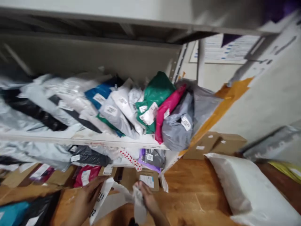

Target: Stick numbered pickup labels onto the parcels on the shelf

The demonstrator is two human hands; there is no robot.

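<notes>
Before a white metal shelf (94, 140) crammed with bagged parcels, our left hand (86, 196) and right hand (147, 199) fingers pinch a white numbered plastic mailer (110, 197) taut, label readable.

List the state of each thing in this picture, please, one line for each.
Left hand: closed on the white strip.
Right hand: grip closed on crumpled white paper.
White strip: held, printed numbers showing.
Shelf: packed with sealed, labelled bags leaning together.
Green bag: sealed, upright, label facing out.
Pink bag: sealed, leaning.
White bag: sealed, lying on the floor.
</notes>
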